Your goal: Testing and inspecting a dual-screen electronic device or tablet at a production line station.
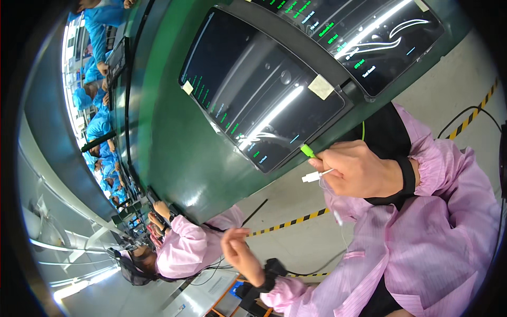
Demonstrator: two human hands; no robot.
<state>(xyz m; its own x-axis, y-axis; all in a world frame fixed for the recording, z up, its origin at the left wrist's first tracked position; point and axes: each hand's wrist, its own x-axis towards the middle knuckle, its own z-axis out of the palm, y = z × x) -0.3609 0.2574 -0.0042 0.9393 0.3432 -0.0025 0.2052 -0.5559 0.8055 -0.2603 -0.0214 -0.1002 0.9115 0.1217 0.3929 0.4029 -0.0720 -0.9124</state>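
Head view: a dark green, glossy workbench [169, 142] fills the upper middle of the field. On it lies a black, flat, rectangular tablet [259, 74]; a second black tablet [369, 68] lies beside it, toward the upper right.

Position: the first tablet's long axis runs from upper left to lower right, and its short lower-right edge faces the right hand [364, 169]. That hand is the nearer one, just off the bench edge. The left hand [243, 259] is off the bench, lower and well apart from both tablets.

Grip: the right thumb and fingers are closed on a lime-green plastic plug [308, 151]. A slim white plug [312, 177] projects from the same hand, below the green one. The left hand's fingers are loosely curled and spread; no object shows in them.

The green plug points up and left at the tablet's short edge, roughly along the tablet's long axis. Whether its tip is seated or only adjacent cannot be told.

Appearance: the first tablet's screen is lit, dark, with small green text lines and a bright lamp reflection. Cream-coloured square stickers [321, 87] sit at two margins.
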